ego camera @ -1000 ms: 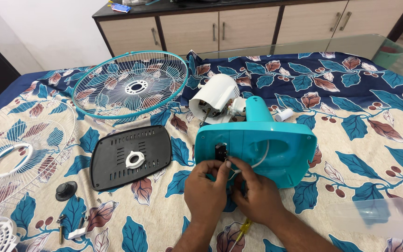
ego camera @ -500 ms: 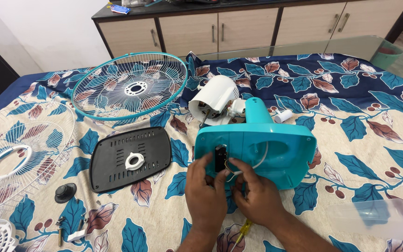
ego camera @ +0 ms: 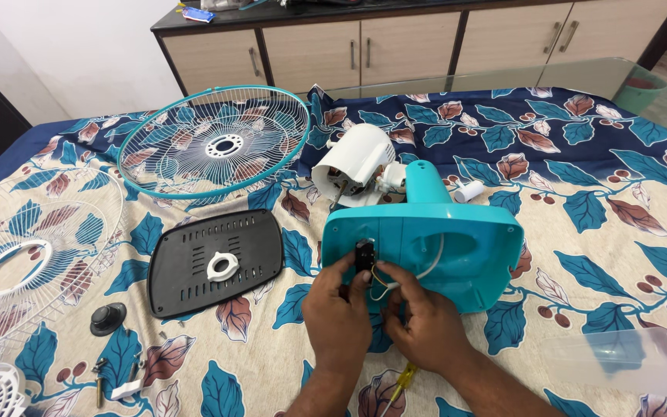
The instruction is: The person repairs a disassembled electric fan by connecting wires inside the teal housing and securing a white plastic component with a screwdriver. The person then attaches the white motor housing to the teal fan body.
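Your hands have shifted only slightly over the last second: your left hand (ego camera: 339, 309) has crept up so its fingertips now pinch the small black switch part (ego camera: 363, 256) set in the open underside of the teal fan base (ego camera: 426, 251), where a moment ago both hands sat a little lower, below the opening. Your right hand (ego camera: 418, 328) stays just beside the left, fingers curled around the thin yellow and white wires (ego camera: 384, 284) that run out of that switch. So the work has closed in on the switch and its leads; nothing else on the bed has moved. The base lies tipped on its side near the middle of the bed, toward the near edge, with its hollow bottom facing you, and the white motor housing (ego camera: 353, 162) still joins it on the far side. A yellow-handled screwdriver (ego camera: 397, 384) pokes out beneath your right wrist at the near edge. To the left of the base lies the black bottom cover (ego camera: 214, 262) with a white ring on it, and farther left a round black knob (ego camera: 107, 317) and a few loose screws (ego camera: 100, 371). The teal-rimmed fan guard (ego camera: 214, 143) rests toward the far left corner, a white guard (ego camera: 17, 259) lies at the left edge, and a small white cylinder (ego camera: 470, 191) sits beyond the base. All of it rests on a bedsheet (ego camera: 596, 224) printed with blue and rust leaves. Behind the bed stand a beige cabinet (ego camera: 395, 46) with a dark top and a plain white wall.
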